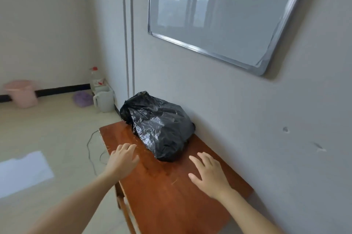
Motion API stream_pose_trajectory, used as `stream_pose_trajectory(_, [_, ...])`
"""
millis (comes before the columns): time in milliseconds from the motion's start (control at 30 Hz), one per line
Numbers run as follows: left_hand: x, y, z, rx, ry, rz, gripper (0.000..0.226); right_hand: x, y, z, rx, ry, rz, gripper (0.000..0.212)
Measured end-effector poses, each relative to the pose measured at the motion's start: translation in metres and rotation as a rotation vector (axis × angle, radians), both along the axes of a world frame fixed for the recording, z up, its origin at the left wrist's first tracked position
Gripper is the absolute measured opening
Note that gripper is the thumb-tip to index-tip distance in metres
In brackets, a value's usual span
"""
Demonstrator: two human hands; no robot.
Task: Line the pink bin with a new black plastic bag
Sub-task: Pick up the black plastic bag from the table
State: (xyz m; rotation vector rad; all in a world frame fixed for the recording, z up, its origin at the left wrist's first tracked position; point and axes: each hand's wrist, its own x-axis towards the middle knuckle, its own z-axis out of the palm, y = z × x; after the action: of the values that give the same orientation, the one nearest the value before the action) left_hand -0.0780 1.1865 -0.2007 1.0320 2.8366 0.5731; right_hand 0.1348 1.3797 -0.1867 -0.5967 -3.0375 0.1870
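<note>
Both hands, left [122,159] & right [208,173], empty, spread nr black bag [160,125]; pink bin [23,93] far.

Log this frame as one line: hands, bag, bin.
left hand: open, empty, over wooden table | right hand: open, empty | black plastic bag: bunched on table, ungrasped | pink bin: on floor, far left, blurred

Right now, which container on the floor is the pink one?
The pink bin, far left by the wall; the white jug and clear bottle stand in the corner.

Crumpled black bag [160,129] on table; pink bin [22,93] on floor
</note>
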Motion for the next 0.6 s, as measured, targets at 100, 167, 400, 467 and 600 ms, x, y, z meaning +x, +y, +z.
stream_pose_trajectory(100, [0.011, 0.011, -0.017, 0.005, -0.066, 0.084, 0.042, -0.034, 0.009, -0.016, -0.073, -0.008, 0.083, 0.056])
stream_pose_trajectory(167, [0.021, 0.010, -0.029, -0.006, -0.110, 0.109, 0.041, -0.060, 0.006, -0.023, -0.114, 0.003, 0.131, 0.057])
stream_pose_trajectory(400, [0.006, -0.017, -0.042, -0.036, -0.164, 0.250, 0.040, -0.167, -0.015, -0.022, -0.089, 0.070, 0.158, 0.078])
stream_pose_trajectory(467, [-0.005, -0.018, -0.038, 0.011, -0.173, 0.294, 0.039, -0.192, -0.020, -0.023, -0.017, -0.063, 0.161, 0.096])
stream_pose_trajectory(600, [-0.027, -0.014, -0.034, 0.087, -0.127, 0.291, 0.040, -0.213, -0.013, -0.039, 0.141, -0.243, 0.123, 0.104])
